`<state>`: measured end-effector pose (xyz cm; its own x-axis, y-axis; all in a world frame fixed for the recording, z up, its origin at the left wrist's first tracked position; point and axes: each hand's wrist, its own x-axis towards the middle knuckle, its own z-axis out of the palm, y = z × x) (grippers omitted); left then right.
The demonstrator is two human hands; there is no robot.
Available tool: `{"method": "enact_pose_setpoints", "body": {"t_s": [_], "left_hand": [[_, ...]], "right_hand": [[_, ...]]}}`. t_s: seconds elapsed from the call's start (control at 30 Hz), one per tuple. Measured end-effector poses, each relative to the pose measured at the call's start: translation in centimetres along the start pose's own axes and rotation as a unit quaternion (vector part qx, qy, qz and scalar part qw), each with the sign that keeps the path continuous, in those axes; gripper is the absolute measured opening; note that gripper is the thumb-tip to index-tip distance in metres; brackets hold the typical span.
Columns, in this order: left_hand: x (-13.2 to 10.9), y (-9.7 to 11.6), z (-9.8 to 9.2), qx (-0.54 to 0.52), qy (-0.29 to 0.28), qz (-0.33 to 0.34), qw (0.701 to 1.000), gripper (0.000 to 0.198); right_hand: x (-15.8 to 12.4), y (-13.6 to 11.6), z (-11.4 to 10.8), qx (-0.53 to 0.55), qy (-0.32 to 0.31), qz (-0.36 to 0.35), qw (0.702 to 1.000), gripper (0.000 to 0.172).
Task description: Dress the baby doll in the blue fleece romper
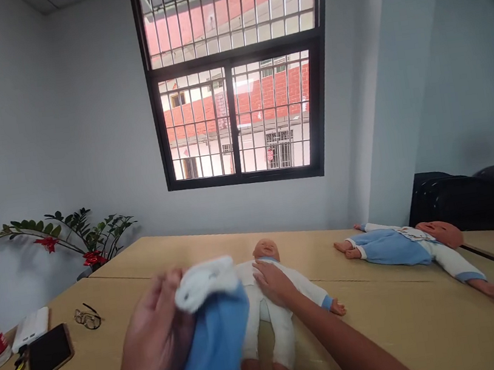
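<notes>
Head view — left fingers (164, 287) hold garment (217, 333), right fingers (265, 274) touch doll (248, 280).

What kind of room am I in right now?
Probably a meeting or training room: adjoining tables, what look like black chairs at the right, and a baby doll in front of you, with a second doll farther right.

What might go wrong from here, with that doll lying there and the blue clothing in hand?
The doll might shift on the table if the right hand on its chest pushes sideways.
The blue-and-white garment could slip or bunch in the left hand.
The glasses, lying beyond that hand, might get knocked by a wide swing.
</notes>
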<state>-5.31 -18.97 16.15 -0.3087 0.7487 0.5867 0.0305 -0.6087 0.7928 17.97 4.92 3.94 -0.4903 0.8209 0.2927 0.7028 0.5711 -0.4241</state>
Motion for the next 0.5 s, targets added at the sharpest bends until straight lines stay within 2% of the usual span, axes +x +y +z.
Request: {"method": "enact_pose_setpoints", "body": {"t_s": [0.03,0.07,0.13,0.2,0.23,0.27,0.33,0.4,0.5], "left_hand": [[1.4,0.5,0.9,-0.062,0.006,-0.007,0.998,0.021],[2.8,0.9,1.7,-0.079,-0.002,-0.008,0.997,0.026],[5.5,1.1,3.0,-0.137,-0.005,0.009,0.991,0.03],[7.7,0.8,3.9,-0.183,-0.024,0.026,0.983,0.03],[8.7,0.5,4.3,-0.197,-0.035,0.033,0.979,0.03],[9.5,0.2,4.6,-0.204,-0.045,0.037,0.977,0.03],[10.9,-0.4,5.3,-0.209,-0.058,0.046,0.975,0.029],[11.8,-0.9,6.1,-0.205,-0.074,0.049,0.975,0.029],[12.9,-1.5,6.9,-0.203,-0.103,0.042,0.973,0.029]], "right_hand": [[-0.8,-1.2,-0.4,0.04,0.03,-0.021,0.999,0.057],[-1.9,-2.5,-0.8,0.113,0.072,-0.054,0.989,0.059],[-4.8,-5.2,-1.5,0.263,0.132,-0.131,0.947,0.062],[-8.2,-7.6,-1.7,0.318,0.166,-0.174,0.917,0.063],[-9.7,-8.5,-1.7,0.293,0.172,-0.187,0.922,0.066],[-11.0,-9.3,-1.5,0.234,0.176,-0.2,0.935,0.079],[-12.4,-10.0,-0.8,0.07,0.191,-0.241,0.949,0.099],[-11.8,-9.7,-0.2,-0.071,0.224,-0.263,0.936,0.098],[-8.5,-7.5,-0.2,-0.158,0.3,-0.212,0.917,0.086]]}}
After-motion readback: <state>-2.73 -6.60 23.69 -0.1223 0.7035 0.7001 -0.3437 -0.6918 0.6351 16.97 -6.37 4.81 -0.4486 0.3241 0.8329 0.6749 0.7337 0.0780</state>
